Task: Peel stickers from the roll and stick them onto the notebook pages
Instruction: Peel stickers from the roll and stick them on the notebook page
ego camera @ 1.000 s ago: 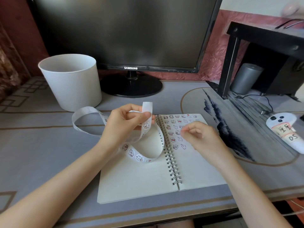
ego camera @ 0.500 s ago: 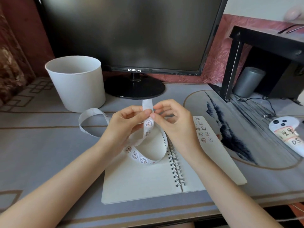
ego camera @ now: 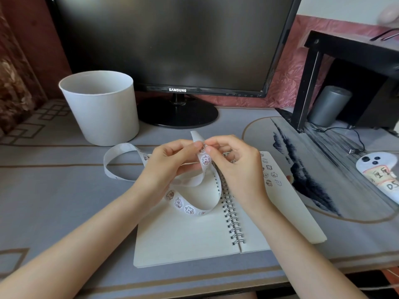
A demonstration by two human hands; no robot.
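A grey desk with brown line borders (ego camera: 54, 190) is filling the view, with a black Samsung monitor (ego camera: 172, 39) and a white round tub (ego camera: 103, 113) standing at its back. An open white spiral-bound notebook (ego camera: 183, 234) is lying near the front edge. Above it, the left hand (ego camera: 170, 162) is pinching a looping white sticker strip (ego camera: 194, 203), and the right hand (ego camera: 237, 167) is pinching it just beside.

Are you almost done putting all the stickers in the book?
Not yet. A few stickers are on the right page of the notebook. The left hand and right hand pinch the sticker strip to peel another. More wait on the strip, and the left page looks bare.
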